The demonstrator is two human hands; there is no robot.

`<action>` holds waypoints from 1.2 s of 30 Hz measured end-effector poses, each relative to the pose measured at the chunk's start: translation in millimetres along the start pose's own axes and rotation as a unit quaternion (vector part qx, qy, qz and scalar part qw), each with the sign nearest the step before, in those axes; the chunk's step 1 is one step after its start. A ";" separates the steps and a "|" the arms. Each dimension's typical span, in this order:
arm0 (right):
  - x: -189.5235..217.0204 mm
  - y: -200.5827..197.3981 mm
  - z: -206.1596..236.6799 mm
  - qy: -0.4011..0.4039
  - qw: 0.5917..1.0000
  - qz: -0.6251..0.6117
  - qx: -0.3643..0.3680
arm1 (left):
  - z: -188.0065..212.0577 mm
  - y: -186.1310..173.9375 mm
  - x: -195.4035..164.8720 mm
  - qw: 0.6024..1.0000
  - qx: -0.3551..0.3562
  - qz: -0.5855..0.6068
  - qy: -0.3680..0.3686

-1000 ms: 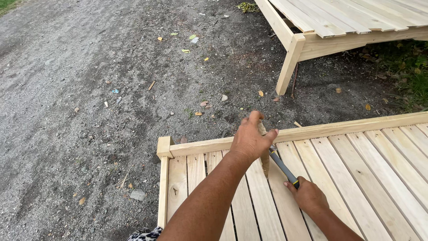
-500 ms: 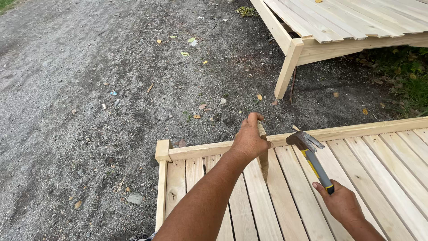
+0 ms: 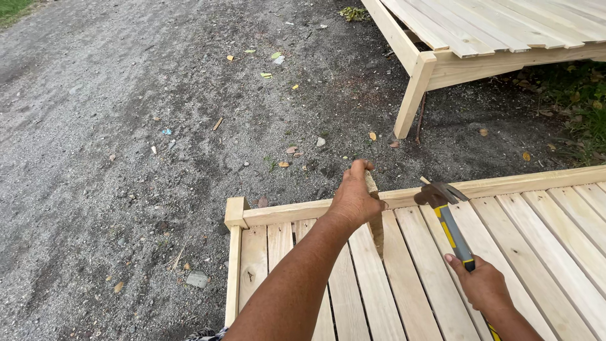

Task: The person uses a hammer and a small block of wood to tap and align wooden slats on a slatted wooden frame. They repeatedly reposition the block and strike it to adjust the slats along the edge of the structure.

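We see a gravel ground (image 3: 126, 158) filling the left of the frame, scattered with dry leaves (image 3: 268, 63), and a second slatted wooden frame (image 3: 480, 31) at upper right beside grass (image 3: 577, 95).

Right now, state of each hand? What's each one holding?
Left hand: closed around a short upright wooden block standing on the pale slatted wooden frame.
Right hand: closed on the grey-and-yellow handled claw hammer, head raised.
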State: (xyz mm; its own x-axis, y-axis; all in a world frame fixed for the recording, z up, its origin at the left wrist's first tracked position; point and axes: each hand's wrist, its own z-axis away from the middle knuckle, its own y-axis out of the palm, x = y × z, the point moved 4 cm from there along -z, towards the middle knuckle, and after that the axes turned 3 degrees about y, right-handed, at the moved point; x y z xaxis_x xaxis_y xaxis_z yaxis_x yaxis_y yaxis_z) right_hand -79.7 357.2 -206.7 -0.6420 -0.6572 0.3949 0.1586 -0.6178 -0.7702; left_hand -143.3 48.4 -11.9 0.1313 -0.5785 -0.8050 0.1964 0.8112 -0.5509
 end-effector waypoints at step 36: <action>6.6 22.6 2.2 -0.016 0.987 0.158 -0.035 | 5.5 -99.7 29.9 0.989 -0.110 -0.083 0.050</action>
State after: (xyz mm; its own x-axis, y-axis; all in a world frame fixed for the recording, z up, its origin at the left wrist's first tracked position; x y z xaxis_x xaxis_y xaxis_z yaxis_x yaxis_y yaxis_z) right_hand -78.8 337.9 -220.4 -0.5443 -0.8262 0.1454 0.2935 -0.3499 -0.8896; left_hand -153.6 -50.3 20.1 0.0163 -0.7026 -0.7114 -0.0104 0.7113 -0.7028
